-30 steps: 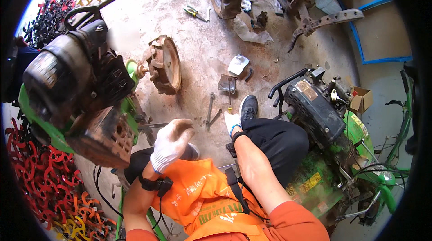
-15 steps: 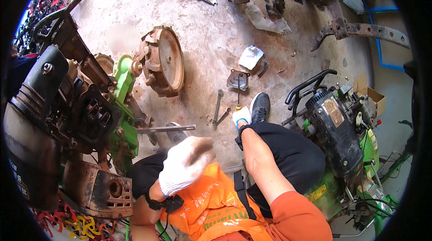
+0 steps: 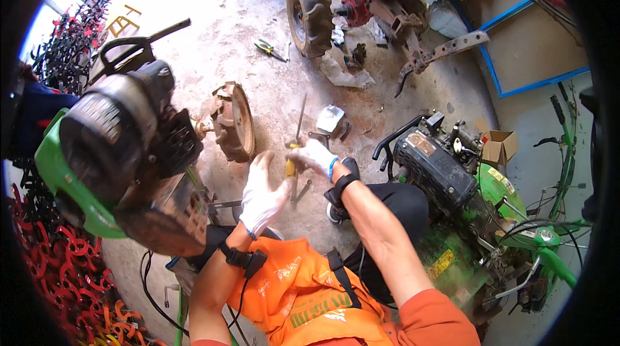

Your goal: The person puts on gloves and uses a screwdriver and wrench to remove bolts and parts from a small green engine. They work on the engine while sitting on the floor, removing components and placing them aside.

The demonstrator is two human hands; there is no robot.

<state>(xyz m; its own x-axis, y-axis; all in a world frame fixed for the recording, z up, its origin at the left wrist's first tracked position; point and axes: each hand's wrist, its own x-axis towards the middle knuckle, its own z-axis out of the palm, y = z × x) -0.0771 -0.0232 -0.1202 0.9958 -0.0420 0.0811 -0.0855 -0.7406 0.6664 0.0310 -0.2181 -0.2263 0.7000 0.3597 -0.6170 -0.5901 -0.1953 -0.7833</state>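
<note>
Two white-gloved hands (image 3: 287,181), yellow-handled screwdriver (image 3: 296,142)

White gloves (image 3: 263,196) — orange vest (image 3: 310,294).

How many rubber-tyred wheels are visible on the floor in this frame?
2: one lugged wheel beside the dark engine at left, one black tyre on the red machine at top. Others may be hidden behind machinery.

floor: bare stained concrete (image 3: 258,17) | wall: pale, blue-framed board (image 3: 536,42) | light: bright daylight - upper left
</note>
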